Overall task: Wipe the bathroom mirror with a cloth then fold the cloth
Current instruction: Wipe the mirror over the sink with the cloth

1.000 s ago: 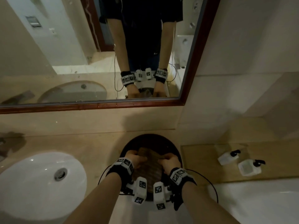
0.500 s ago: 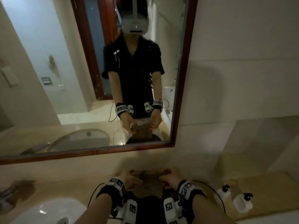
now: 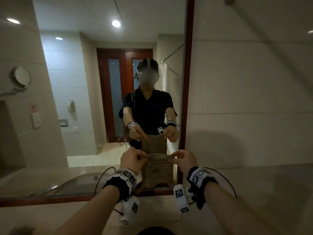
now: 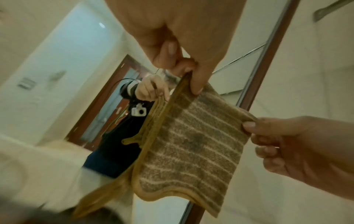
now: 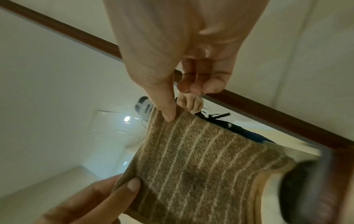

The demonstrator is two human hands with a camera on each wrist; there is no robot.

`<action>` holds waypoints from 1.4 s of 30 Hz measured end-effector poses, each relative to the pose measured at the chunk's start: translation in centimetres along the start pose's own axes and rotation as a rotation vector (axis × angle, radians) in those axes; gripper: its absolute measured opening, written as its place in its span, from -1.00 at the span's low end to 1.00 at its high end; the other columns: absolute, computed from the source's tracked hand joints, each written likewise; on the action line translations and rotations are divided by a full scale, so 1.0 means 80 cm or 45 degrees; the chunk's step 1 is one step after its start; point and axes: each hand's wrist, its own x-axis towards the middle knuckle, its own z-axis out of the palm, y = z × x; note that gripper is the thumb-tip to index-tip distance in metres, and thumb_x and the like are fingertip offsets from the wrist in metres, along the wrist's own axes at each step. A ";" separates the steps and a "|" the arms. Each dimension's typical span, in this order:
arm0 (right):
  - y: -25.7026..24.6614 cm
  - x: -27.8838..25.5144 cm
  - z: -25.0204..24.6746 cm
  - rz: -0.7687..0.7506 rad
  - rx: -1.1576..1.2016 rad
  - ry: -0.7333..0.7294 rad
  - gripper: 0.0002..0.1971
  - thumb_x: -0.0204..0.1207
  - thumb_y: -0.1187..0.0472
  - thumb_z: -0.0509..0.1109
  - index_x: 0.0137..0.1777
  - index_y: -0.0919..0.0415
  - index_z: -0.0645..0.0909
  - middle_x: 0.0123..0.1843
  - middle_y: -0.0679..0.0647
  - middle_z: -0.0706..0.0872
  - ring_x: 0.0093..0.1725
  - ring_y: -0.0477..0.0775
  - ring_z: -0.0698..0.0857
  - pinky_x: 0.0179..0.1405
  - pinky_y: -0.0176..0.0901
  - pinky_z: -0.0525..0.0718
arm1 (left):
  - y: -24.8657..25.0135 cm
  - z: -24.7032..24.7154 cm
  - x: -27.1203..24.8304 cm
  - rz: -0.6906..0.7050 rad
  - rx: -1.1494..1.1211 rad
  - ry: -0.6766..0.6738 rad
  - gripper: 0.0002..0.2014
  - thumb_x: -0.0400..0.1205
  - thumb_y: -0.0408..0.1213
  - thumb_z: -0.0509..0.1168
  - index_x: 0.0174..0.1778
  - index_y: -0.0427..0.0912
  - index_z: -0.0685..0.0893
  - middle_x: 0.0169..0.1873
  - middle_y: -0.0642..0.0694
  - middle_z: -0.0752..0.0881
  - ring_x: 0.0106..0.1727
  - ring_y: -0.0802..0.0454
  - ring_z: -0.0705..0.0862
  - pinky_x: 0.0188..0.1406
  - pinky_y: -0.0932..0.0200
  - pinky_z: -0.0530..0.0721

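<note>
A brown striped cloth (image 3: 158,168) hangs in front of the wood-framed mirror (image 3: 110,99), near its lower right corner. My left hand (image 3: 135,159) pinches the cloth's top left corner and my right hand (image 3: 182,159) pinches the top right corner. In the left wrist view the cloth (image 4: 191,144) is stretched between my left hand (image 4: 191,78) and my right hand (image 4: 252,125). In the right wrist view my right hand (image 5: 170,112) and left hand (image 5: 130,186) each pinch a corner of the cloth (image 5: 201,159). The cloth's lower edge hangs free.
The mirror's dark red frame (image 3: 187,82) runs upright just right of the cloth, with beige wall tiles (image 3: 245,82) beyond. A beige counter (image 3: 254,192) lies below. A dark round object (image 3: 155,230) shows at the bottom edge. The mirror reflects a person, a door and a sink.
Both hands have lifted the cloth out of the dark basin up to mirror height. The view has tilted up from the counter to the mirror.
</note>
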 end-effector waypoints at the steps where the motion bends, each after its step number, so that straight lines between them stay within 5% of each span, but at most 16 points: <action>1: -0.019 0.009 -0.011 -0.080 0.007 0.038 -0.87 0.35 0.20 0.62 -0.26 0.00 0.71 -0.41 -0.13 0.61 -0.39 -0.11 0.59 -0.33 -0.21 0.63 | 0.015 -0.010 0.013 0.065 0.013 0.076 -0.93 0.52 -0.23 0.51 -0.14 0.03 0.85 -0.13 -0.03 0.65 -0.05 -0.06 0.65 -0.07 0.12 0.54; 4: -0.078 0.045 -0.050 -0.274 0.043 0.223 -0.89 0.36 0.17 0.60 -0.25 0.01 0.71 -0.41 -0.08 0.74 -0.37 -0.03 0.73 -0.28 -0.15 0.73 | 0.077 -0.045 0.055 0.198 -0.004 0.343 -0.94 0.53 -0.29 0.46 -0.17 -0.05 0.83 -0.22 0.05 0.53 -0.18 0.04 0.53 -0.19 0.24 0.35; 7: -0.141 0.082 -0.090 -0.303 0.217 0.339 -0.95 0.42 0.19 0.52 -0.18 0.03 0.71 -0.46 0.00 0.78 -0.47 0.02 0.76 -0.37 -0.06 0.77 | 0.145 -0.079 0.100 0.247 -0.134 0.557 -0.92 0.47 -0.36 0.43 -0.24 -0.09 0.80 -0.26 0.06 0.61 -0.19 0.07 0.55 -0.20 0.23 0.42; 10: -0.198 0.111 -0.125 -0.399 0.306 0.462 -0.95 0.44 0.25 0.47 -0.17 0.08 0.71 -0.46 0.01 0.78 -0.50 0.00 0.74 -0.48 -0.18 0.70 | 0.196 -0.106 0.139 0.325 -0.269 0.682 -0.86 0.44 -0.40 0.41 -0.21 -0.07 0.78 -0.18 0.08 0.66 -0.06 0.10 0.58 -0.03 0.25 0.51; 15: -0.257 0.146 -0.161 -0.497 0.297 0.552 -0.91 0.42 0.23 0.44 -0.21 0.02 0.62 -0.46 0.00 0.78 -0.51 0.00 0.76 -0.42 -0.06 0.79 | 0.244 -0.135 0.188 0.375 -0.365 0.819 -0.89 0.55 -0.36 0.41 -0.03 -0.12 0.74 0.10 -0.09 0.62 0.03 0.05 0.61 0.14 0.23 0.55; 20: -0.279 0.178 -0.164 -0.549 0.286 0.663 -0.90 0.42 0.27 0.41 -0.19 0.08 0.54 -0.38 0.10 0.78 -0.53 0.03 0.76 -0.47 0.07 0.79 | 0.257 -0.120 0.208 0.486 -0.249 0.821 -0.82 0.62 -0.33 0.34 0.13 -0.14 0.59 0.23 -0.13 0.51 0.02 0.08 0.52 0.05 0.26 0.47; 24: -0.264 0.195 -0.153 -0.502 0.272 0.664 -0.86 0.41 0.22 0.42 -0.19 0.04 0.49 -0.34 0.11 0.79 -0.52 0.00 0.76 -0.46 0.05 0.79 | 0.235 -0.078 0.208 0.740 -0.177 0.669 -0.54 0.60 -0.30 0.34 0.43 -0.12 0.43 0.56 -0.14 0.23 0.31 -0.03 0.55 0.30 0.12 0.61; 27: -0.260 0.198 -0.158 -0.497 0.191 0.666 -0.82 0.33 -0.01 0.41 -0.35 0.02 0.49 -0.51 0.03 0.74 -0.54 0.08 0.74 -0.41 0.08 0.79 | 0.219 -0.058 0.212 0.957 0.199 0.537 -0.39 0.63 -0.20 0.26 0.63 -0.04 0.26 0.72 -0.07 -0.16 0.68 -0.26 0.10 0.65 -0.17 0.16; 29: -0.260 0.204 -0.168 -0.485 0.171 0.667 -0.66 0.26 -0.20 0.35 -0.48 0.06 0.50 -0.54 0.05 0.71 -0.49 0.16 0.74 -0.35 0.13 0.78 | 0.215 -0.052 0.226 0.971 0.554 0.526 -0.33 0.69 -0.05 0.11 0.73 -0.03 0.10 0.73 -0.10 -0.26 0.71 -0.33 -0.15 0.68 -0.32 -0.10; 33: -0.265 0.208 -0.185 -0.452 0.179 0.643 -0.41 0.40 -0.38 0.11 -0.52 0.12 0.52 -0.45 0.13 0.73 -0.38 0.24 0.74 -0.20 0.14 0.77 | 0.223 -0.060 0.260 0.880 0.829 0.585 -0.33 0.71 0.14 -0.20 0.75 0.07 -0.16 0.73 -0.08 -0.26 0.72 -0.25 -0.26 0.67 -0.24 -0.29; 37: -0.253 0.217 -0.194 -0.489 -0.054 0.565 -0.44 0.68 -0.23 -0.02 -0.42 0.08 0.46 -0.25 0.14 0.67 -0.21 0.20 0.66 -0.18 -0.08 0.57 | 0.238 -0.063 0.274 0.861 0.873 0.676 -0.35 0.73 0.16 -0.13 0.75 0.07 -0.06 0.75 -0.11 -0.12 0.73 -0.28 -0.13 0.67 -0.25 -0.22; 42: -0.250 0.217 -0.194 -0.512 -0.261 0.586 -0.46 0.73 -0.19 -0.10 -0.20 0.13 0.55 -0.23 0.09 0.57 -0.22 0.14 0.54 -0.17 -0.14 0.41 | 0.182 -0.010 0.233 1.011 0.997 0.597 -0.34 0.71 0.14 -0.01 0.75 0.07 0.07 0.74 -0.13 0.02 0.70 -0.33 0.07 0.67 -0.33 -0.05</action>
